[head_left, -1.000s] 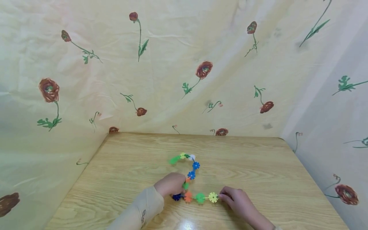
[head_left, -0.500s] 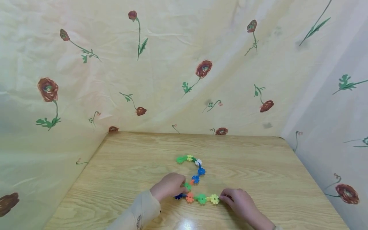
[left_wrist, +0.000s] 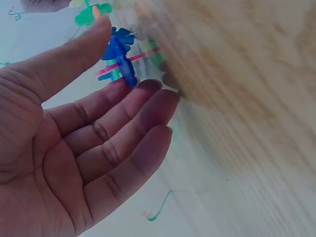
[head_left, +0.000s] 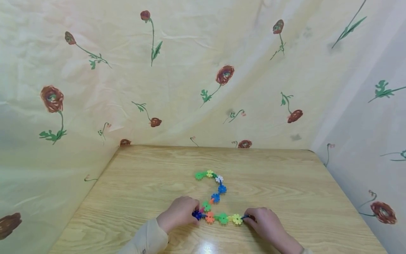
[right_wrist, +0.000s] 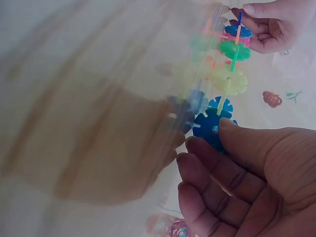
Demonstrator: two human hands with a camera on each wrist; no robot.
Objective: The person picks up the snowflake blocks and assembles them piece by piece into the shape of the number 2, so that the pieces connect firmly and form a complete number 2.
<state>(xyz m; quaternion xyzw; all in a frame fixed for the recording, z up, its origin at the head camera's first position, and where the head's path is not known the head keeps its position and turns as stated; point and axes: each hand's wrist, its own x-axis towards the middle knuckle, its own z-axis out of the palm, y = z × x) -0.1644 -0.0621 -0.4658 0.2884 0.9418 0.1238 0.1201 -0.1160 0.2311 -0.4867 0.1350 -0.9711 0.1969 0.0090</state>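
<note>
A chain of slotted plastic snowflake discs lies on the table, curved like a figure 2. Its upper end is a green disc; a white disc and blue discs follow down the curve. At the lower left corner my left hand pinches a dark blue disc between thumb and fingers. A pink disc shows edge-on beside it in the left wrist view. My right hand pinches the blue disc at the chain's right end, beside a yellow disc.
The wood-grain table spreads around the chain. Cream cloth printed with red flowers hangs behind the table and on both sides. A light glare spot shows near the front edge.
The chain's upper curve has swung to the right and come to rest. My left hand has moved from the green disc down to the dark blue corner disc. My right hand has hardly moved.
</note>
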